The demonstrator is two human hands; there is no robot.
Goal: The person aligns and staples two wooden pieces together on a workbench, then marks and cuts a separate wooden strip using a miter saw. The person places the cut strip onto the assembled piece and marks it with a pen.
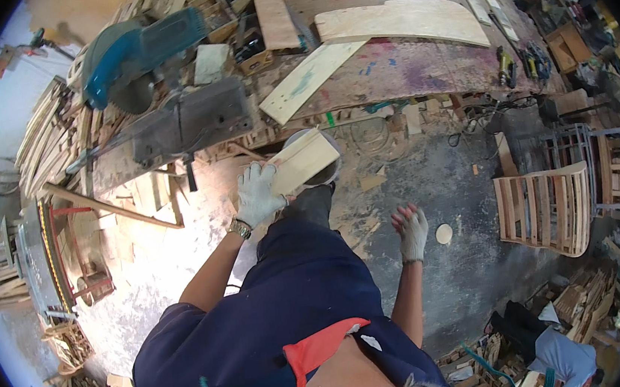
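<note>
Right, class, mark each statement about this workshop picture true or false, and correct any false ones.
1. The left hand touches a pale wooden board. True.
2. The right hand wears a pale glove. True.
3. The right hand grips a hammer. False: no object shows in it.
4. The wristwatch is on the right wrist. False: it is on the left.
5. The slatted wooden piece is at the picture's right. True.

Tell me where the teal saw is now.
In the head view, the teal saw is at the upper left, beyond the gloved left hand and beside the wood strips.
</note>
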